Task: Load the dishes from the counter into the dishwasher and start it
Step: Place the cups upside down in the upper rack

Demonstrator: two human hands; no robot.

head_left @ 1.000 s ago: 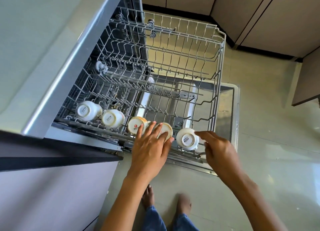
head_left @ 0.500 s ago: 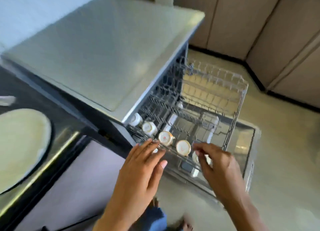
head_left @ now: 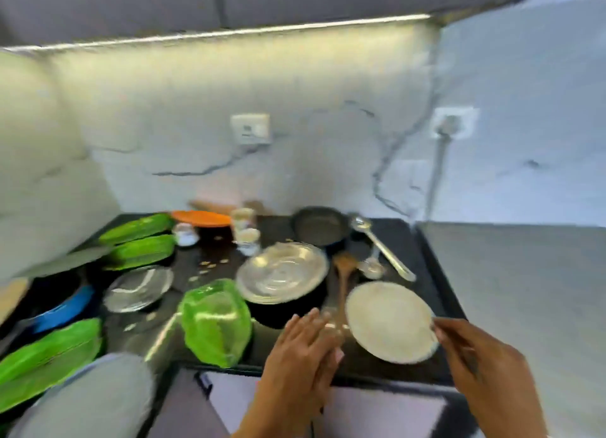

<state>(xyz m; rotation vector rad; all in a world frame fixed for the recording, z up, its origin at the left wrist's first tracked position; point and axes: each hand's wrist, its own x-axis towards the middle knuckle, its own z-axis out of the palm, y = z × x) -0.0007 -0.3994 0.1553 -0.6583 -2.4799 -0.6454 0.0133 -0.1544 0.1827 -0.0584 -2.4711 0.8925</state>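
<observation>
Lying on the black counter (head_left: 410,241), a wooden spoon (head_left: 342,273) is seen pointing far-to-near. Above its near end the left hand (head_left: 301,349) is held flat, empty. A white plate (head_left: 390,321) is touched at its right rim by the right hand (head_left: 482,362); grip unclear.

1. Home kitchen.
2. Black stone counter (head_left: 403,237) crowded with used cookware: round steel plate (head_left: 282,272) at centre, dark non-stick frying pan (head_left: 320,226) at 1 o'clock from it, long steel ladle (head_left: 382,247) at 2 o'clock.
3. Green plastic lids (head_left: 137,237) at 10 o'clock.
4. White marble-veined backsplash (head_left: 311,149) behind, carrying a white wall socket (head_left: 251,128), lit by an under-cabinet light strip (head_left: 229,32).
</observation>
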